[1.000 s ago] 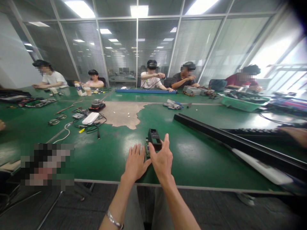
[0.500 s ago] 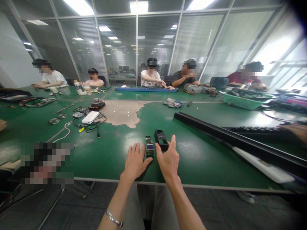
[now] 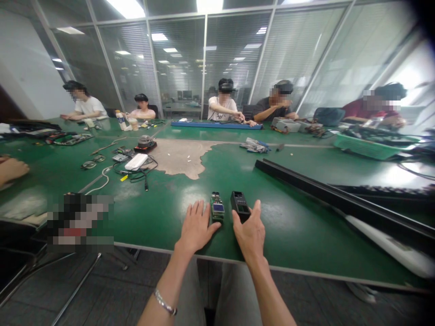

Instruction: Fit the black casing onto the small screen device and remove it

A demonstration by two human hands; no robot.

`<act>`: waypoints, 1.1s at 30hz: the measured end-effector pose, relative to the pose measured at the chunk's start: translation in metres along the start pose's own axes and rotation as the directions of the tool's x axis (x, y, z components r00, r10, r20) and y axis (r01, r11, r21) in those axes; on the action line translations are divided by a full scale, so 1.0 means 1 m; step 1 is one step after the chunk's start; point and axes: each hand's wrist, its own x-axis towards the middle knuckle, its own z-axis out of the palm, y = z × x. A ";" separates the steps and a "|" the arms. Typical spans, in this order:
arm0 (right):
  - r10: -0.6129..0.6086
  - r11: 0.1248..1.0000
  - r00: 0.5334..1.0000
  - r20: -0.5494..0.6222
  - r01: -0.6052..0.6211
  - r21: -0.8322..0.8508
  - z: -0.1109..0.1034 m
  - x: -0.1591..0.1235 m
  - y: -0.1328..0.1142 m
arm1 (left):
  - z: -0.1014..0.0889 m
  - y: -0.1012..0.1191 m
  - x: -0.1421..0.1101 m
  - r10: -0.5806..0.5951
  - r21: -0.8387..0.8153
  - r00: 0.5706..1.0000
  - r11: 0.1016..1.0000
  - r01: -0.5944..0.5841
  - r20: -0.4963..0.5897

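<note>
1. Two small parts lie side by side on the green table (image 3: 163, 217) in front of me: a narrow circuit board (image 3: 217, 211) with a blue screen, and a black housing (image 3: 240, 206) just to its right, a gap of table between them. Both sit near the table's front edge.
2. The circuit board is green, long and slim, with small components at its far end; its blue screen faces up. The black housing is a rectangular shell with openings in its upper face.
3. My left hand (image 3: 197, 228) lies flat on the table, fingers spread, with the thumb reaching to the near end of the circuit board; it clasps nothing.
4. My right hand (image 3: 250, 231) rests with thumb and forefinger parted around the near end of the black housing, touching it lightly; I cannot tell whether the fingers press on it.
5. A silver bracelet (image 3: 165, 304) circles my left wrist.
6. A long black rail (image 3: 322, 192) runs slantwise across the table to my right, well apart from both parts.
7. A green tray (image 3: 370, 148) stands far to the right with cables and dark parts in it; the details are too small to tell.
8. Other people sit along the far side of the table.
</note>
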 end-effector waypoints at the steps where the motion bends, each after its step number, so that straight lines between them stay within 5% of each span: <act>1: -0.001 1.000 1.000 0.005 0.001 -0.006 0.001 0.000 0.001 | -0.001 0.000 0.000 0.003 -0.001 1.000 1.000 -0.003 0.001; 10: -0.092 0.996 0.994 -0.052 0.092 0.016 0.006 -0.002 0.007 | -0.003 0.001 -0.001 -0.001 -0.013 1.000 1.000 0.001 0.004; 16: -0.049 0.998 0.999 -0.012 0.049 0.039 0.000 0.001 0.002 | -0.004 0.000 -0.002 0.002 -0.023 1.000 1.000 -0.002 0.000; 24: -0.066 0.982 0.998 -0.025 0.069 0.178 -0.017 0.006 -0.046 | -0.001 -0.001 -0.003 -0.005 -0.021 1.000 1.000 0.005 -0.011; 33: -0.093 0.995 0.994 0.065 0.090 0.049 -0.010 -0.005 -0.077 | 0.000 -0.004 -0.002 -0.007 -0.025 1.000 1.000 0.007 0.002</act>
